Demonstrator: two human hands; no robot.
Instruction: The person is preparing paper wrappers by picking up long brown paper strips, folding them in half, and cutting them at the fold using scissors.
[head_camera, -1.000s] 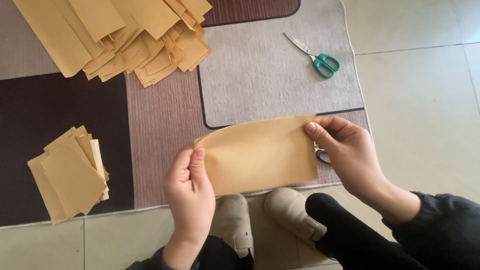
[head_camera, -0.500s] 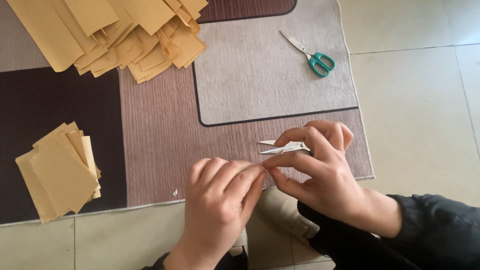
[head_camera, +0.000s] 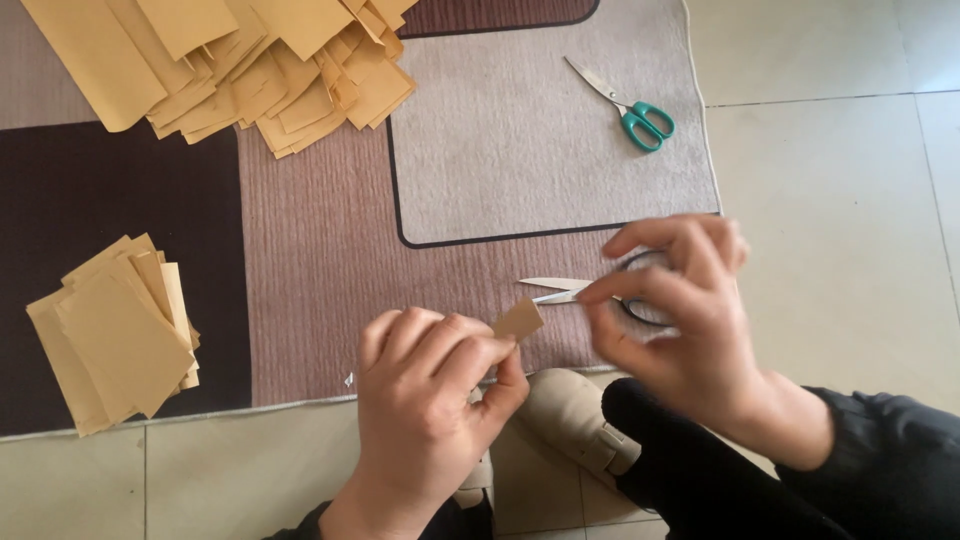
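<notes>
- Left hand (head_camera: 425, 400) pinching folded tan paper (head_camera: 519, 320), flat and smooth.
- Right hand (head_camera: 675, 300) curled around black-handled scissors (head_camera: 560, 290), at three o'clock of paper.

My left hand (head_camera: 425, 410) is low in the middle, its fingers (head_camera: 470, 350) pinching a folded paper (head_camera: 518, 320). My right hand (head_camera: 680, 310) is just to its right, over a pair of scissors (head_camera: 560, 290) on the rug (head_camera: 320, 250). A second pair of scissors (head_camera: 630, 105) lies farther off on the rug, to the right. A small paper stack (head_camera: 115, 335) sits on the rug's left edge, a big pile (head_camera: 230, 60) at the far left. My shoe (head_camera: 570, 420) is on the floor (head_camera: 850, 200) between my hands.
</notes>
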